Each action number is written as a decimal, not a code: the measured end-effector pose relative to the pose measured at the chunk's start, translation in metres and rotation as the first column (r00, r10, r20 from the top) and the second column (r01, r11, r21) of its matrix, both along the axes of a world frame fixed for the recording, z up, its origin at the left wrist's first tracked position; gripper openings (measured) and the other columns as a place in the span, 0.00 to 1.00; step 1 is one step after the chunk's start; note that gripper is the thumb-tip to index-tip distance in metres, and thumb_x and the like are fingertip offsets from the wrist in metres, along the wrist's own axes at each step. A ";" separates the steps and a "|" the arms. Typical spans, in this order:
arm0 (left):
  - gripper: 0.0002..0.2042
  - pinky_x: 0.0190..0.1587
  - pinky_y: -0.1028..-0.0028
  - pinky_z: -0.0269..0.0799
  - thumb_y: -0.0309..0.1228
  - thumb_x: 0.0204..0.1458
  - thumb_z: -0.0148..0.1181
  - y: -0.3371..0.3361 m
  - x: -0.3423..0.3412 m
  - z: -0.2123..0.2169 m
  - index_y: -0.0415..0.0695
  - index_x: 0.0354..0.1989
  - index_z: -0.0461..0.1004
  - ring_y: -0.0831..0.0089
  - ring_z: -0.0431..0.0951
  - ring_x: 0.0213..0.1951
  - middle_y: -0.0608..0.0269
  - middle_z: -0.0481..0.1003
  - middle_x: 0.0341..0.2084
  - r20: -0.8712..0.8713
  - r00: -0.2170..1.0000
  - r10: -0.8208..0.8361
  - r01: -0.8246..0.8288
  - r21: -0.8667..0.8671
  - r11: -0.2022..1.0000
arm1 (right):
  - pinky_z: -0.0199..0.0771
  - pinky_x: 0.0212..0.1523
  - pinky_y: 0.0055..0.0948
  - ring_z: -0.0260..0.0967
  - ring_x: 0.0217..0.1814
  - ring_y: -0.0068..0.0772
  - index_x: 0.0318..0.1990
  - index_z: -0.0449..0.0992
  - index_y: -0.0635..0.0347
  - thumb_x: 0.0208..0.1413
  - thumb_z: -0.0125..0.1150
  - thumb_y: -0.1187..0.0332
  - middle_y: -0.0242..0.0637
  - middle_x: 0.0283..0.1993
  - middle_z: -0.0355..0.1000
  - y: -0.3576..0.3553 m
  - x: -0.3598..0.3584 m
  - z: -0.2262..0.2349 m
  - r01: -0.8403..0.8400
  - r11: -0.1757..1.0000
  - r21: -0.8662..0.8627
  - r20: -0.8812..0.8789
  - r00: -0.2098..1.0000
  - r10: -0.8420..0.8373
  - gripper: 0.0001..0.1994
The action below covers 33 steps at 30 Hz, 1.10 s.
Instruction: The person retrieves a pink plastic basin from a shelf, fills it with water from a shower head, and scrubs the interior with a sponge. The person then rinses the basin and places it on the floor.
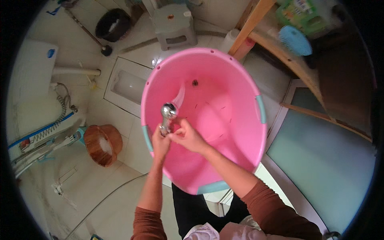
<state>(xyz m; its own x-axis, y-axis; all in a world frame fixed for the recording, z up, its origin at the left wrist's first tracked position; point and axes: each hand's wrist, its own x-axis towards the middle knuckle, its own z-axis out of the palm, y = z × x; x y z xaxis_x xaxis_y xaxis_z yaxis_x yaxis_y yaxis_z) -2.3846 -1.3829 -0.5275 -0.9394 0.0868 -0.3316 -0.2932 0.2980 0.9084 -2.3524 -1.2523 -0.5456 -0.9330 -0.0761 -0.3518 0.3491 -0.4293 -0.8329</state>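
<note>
A chrome shower head [169, 110] is held over the left side of a large pink plastic tub [244, 108]. My left hand [161, 145] is closed round its handle. What looks like a clear stream of water [180, 96] runs from the head toward the tub's far wall. My right hand [189, 137] is bent beside the handle, its fingertips pinched close to my left thumb; what they hold, if anything, is hidden. Several thin dark strands lie on the tub's inside, and a round dark drain fitting [195, 83] shows in its far wall.
A grey stool [174, 26] and a black basin [113, 25] stand beyond the tub. To the left are a squat toilet [128, 85] and a brown bucket [103, 146]. A thin hose [108, 196] trails across the lower left. On the right rise a wooden shelf [288, 56] and frosted door [320, 160].
</note>
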 end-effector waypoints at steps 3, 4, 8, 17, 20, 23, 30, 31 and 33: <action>0.07 0.32 0.81 0.64 0.28 0.50 0.60 -0.016 -0.050 -0.029 0.40 0.34 0.70 0.85 0.67 0.29 0.72 0.70 0.25 0.120 0.993 -0.017 0.031 -0.110 0.994 | 0.71 0.41 0.28 0.70 0.42 0.28 0.51 0.64 0.63 0.51 0.58 0.64 0.39 0.45 0.70 0.041 -0.009 -0.102 -0.106 0.947 0.302 0.256 0.966 0.027 0.22; 0.08 0.30 0.81 0.62 0.31 0.50 0.61 -0.021 -0.062 -0.034 0.41 0.32 0.69 0.85 0.65 0.27 0.74 0.68 0.23 0.120 0.992 -0.041 0.058 -0.146 0.988 | 0.71 0.42 0.30 0.71 0.41 0.31 0.51 0.65 0.61 0.50 0.58 0.64 0.40 0.44 0.72 0.056 -0.009 -0.138 -0.157 0.857 0.492 0.291 0.957 0.008 0.21; 0.14 0.23 0.82 0.56 0.39 0.50 0.62 -0.032 -0.100 -0.043 0.44 0.28 0.66 0.86 0.59 0.22 0.77 0.61 0.17 0.232 0.969 -0.082 0.144 -0.264 0.954 | 0.71 0.42 0.34 0.72 0.42 0.41 0.52 0.66 0.57 0.48 0.54 0.69 0.43 0.44 0.72 0.103 -0.010 -0.268 -0.336 0.656 0.676 0.431 0.902 0.018 0.20; 0.13 0.24 0.84 0.54 0.34 0.50 0.63 0.012 -0.110 -0.073 0.41 0.35 0.67 0.88 0.56 0.22 0.78 0.58 0.19 0.142 0.989 -0.051 0.102 -0.376 0.921 | 0.58 0.59 0.36 0.56 0.63 0.41 0.61 0.56 0.54 0.50 0.47 0.71 0.41 0.61 0.59 0.118 -0.080 -0.398 -0.440 0.112 0.891 0.404 0.881 0.247 0.27; 0.13 0.24 0.85 0.52 0.33 0.49 0.63 0.013 -0.110 -0.074 0.41 0.37 0.68 0.88 0.55 0.23 0.79 0.58 0.19 0.152 0.988 -0.037 0.092 -0.369 0.925 | 0.52 0.63 0.38 0.48 0.67 0.38 0.63 0.52 0.58 0.51 0.47 0.71 0.38 0.66 0.51 0.104 -0.112 -0.414 -0.305 -0.087 0.948 0.317 0.923 0.217 0.29; 0.13 0.24 0.86 0.52 0.34 0.49 0.63 0.010 -0.112 -0.074 0.41 0.37 0.68 0.88 0.55 0.22 0.79 0.59 0.19 0.127 0.992 0.011 0.041 -0.403 0.914 | 0.55 0.61 0.40 0.51 0.66 0.39 0.60 0.57 0.60 0.49 0.47 0.73 0.39 0.64 0.53 0.083 -0.120 -0.418 -0.029 -0.191 0.981 0.071 0.973 0.218 0.27; 0.13 0.24 0.87 0.51 0.32 0.49 0.64 0.013 -0.114 -0.074 0.41 0.38 0.68 0.89 0.55 0.22 0.79 0.60 0.19 0.201 0.978 0.057 0.021 -0.362 0.932 | 0.52 0.63 0.37 0.49 0.67 0.36 0.60 0.57 0.59 0.50 0.47 0.71 0.38 0.65 0.53 0.087 -0.118 -0.419 -0.436 -0.211 0.875 0.479 0.713 0.512 0.27; 0.13 0.24 0.87 0.51 0.31 0.48 0.64 0.014 -0.115 -0.074 0.41 0.38 0.68 0.89 0.55 0.22 0.80 0.60 0.19 0.182 0.983 0.038 0.024 -0.325 0.945 | 0.52 0.63 0.37 0.50 0.66 0.36 0.60 0.58 0.59 0.50 0.48 0.71 0.38 0.64 0.54 0.089 -0.122 -0.420 -0.385 -0.179 0.905 0.424 0.795 0.433 0.26; 0.14 0.24 0.87 0.51 0.31 0.48 0.64 0.015 -0.115 -0.073 0.40 0.39 0.68 0.89 0.55 0.22 0.80 0.59 0.19 0.216 0.975 0.057 0.022 -0.345 0.938 | 0.51 0.63 0.37 0.49 0.66 0.36 0.60 0.58 0.58 0.49 0.48 0.71 0.37 0.64 0.54 0.090 -0.128 -0.419 -0.295 -0.184 0.938 0.340 0.888 0.309 0.27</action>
